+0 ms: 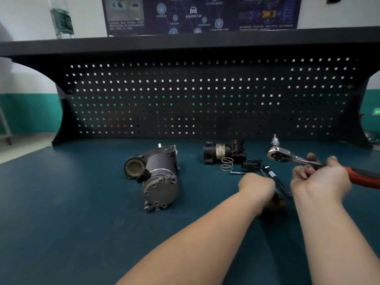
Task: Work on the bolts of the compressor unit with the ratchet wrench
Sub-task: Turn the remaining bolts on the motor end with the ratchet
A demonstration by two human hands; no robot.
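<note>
The compressor unit (158, 176), grey metal with a dark motor body, lies on the blue-green bench mat at centre left. My right hand (320, 177) grips the ratchet wrench (287, 156) by its shaft, holding it above the bench at the right; its chrome head with a bit points up and its red handle runs off to the right. My left hand (257, 188) is curled over a thin black hose or cable (275, 179) on the mat; its fingers are hidden behind the back of the hand.
A second black component (224, 152) lies behind, with a wire spring (227, 164), a loose bolt (236, 173) and a small black part (251, 165) beside it. A black pegboard (205, 99) backs the bench. A plastic bottle (61, 17) stands on the top shelf.
</note>
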